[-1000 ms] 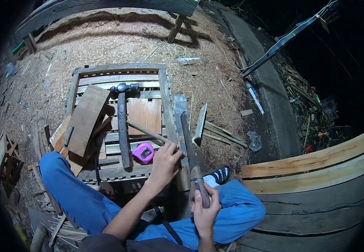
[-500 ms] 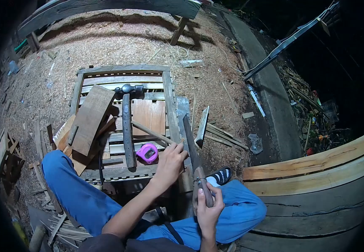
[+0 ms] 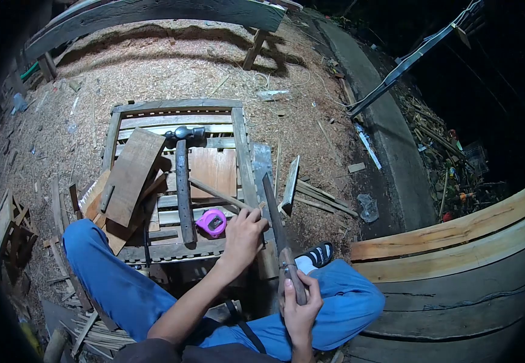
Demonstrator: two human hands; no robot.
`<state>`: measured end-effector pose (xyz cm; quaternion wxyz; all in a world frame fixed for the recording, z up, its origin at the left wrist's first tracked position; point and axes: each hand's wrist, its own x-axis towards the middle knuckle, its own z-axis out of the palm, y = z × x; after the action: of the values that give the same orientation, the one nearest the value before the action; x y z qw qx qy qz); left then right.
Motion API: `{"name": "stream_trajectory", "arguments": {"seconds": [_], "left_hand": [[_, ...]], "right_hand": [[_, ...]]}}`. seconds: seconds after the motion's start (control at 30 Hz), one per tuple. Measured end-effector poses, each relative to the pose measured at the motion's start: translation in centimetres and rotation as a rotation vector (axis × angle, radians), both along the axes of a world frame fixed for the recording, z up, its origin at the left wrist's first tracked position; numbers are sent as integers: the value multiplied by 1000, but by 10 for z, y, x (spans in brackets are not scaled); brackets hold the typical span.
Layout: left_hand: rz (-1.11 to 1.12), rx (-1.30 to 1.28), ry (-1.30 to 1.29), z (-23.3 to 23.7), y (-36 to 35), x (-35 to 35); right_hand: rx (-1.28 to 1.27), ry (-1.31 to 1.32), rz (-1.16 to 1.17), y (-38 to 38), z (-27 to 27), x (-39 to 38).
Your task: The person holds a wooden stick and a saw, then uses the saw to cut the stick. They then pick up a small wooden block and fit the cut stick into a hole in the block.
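Note:
My left hand [image 3: 244, 238] is closed round the lower end of a thin wooden stick [image 3: 214, 192], which slants up to the left over a slatted wooden frame [image 3: 242, 158]. My right hand [image 3: 300, 308] grips the wooden handle of a saw [image 3: 276, 219], whose dark blade points up and away, just right of the stick's end. A pink tape measure [image 3: 213, 223] sits left of my left hand. Beyond it, a hammer [image 3: 183, 181] lies lengthwise on the slats, between a brown board [image 3: 134, 175] and a lighter square wood piece [image 3: 214, 172].
Boards [image 3: 444, 230] form a bench at the right. Thin wood strips [image 3: 326, 199] lie on the shavings-covered ground right of the frame. A long beam on legs [image 3: 153, 17] crosses the top. Wood scraps [image 3: 93, 330] are piled at lower left.
The saw has shifted slightly downward, its blade tip lower than before. My left hand remains on the stick, nearly in the same place. The view has moved a little.

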<state>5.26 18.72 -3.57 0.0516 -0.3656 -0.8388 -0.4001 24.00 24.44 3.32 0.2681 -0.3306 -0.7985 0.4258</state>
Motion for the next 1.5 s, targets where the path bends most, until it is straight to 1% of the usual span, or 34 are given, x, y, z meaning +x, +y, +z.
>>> {"name": "stream_trajectory", "arguments": {"seconds": [0.07,0.1,0.23,0.33,0.37,0.43,0.53,0.6,0.63,0.7,0.8,0.93,1.0,1.03,1.1,1.23,1.3,1.33,1.4,1.5], "left_hand": [[-13,16,-15,-2,-3,0],[-27,25,-28,-3,-6,-1],[-91,-16,-36,-3,-19,-9],[-123,-30,21,-13,-26,-13],[-150,15,19,-15,-28,-13],[-151,34,-1,-10,-27,-13],[-154,98,-14,-11,-24,-11],[-140,146,-30,-11,-22,-11],[-140,145,-30,-11,-21,-11],[-136,174,-31,-8,-19,-12],[-157,128,-38,-9,-18,-15],[-175,116,-49,-7,-17,-17],[-161,132,-56,-7,-18,-18],[-158,131,-59,-7,-19,-17],[-154,89,-66,-6,-19,-18],[-166,85,-45,-6,-18,-19],[-173,82,-42,-5,-17,-18],[-177,83,-40,-6,-16,-18],[-170,94,-58,-8,-16,-18],[-167,113,-51,-10,-15,-19]], "right_hand": [[-84,-31,-50,2,-12,16],[7,-9,26,6,-17,15],[-61,-3,24,5,-19,14],[-9,15,48,-2,-18,9],[21,48,50,-4,-22,11],[47,81,58,-6,-23,11],[7,2,29,-8,-14,15],[-121,-28,-52,-10,-8,14],[-122,-28,-52,-10,-8,13],[57,6,34,-9,-9,11],[85,31,39,-4,-18,11],[20,-41,36,-2,-9,3],[-85,-27,26,-4,-5,-3],[-86,-30,29,-5,-7,0],[63,-20,56,-5,-10,7],[54,18,22,-10,-7,3],[-94,-34,-24,-11,-3,-3],[-94,-32,-28,-11,-2,-3],[67,-2,17,-11,-1,-2],[55,10,19,-9,-6,8]]}}
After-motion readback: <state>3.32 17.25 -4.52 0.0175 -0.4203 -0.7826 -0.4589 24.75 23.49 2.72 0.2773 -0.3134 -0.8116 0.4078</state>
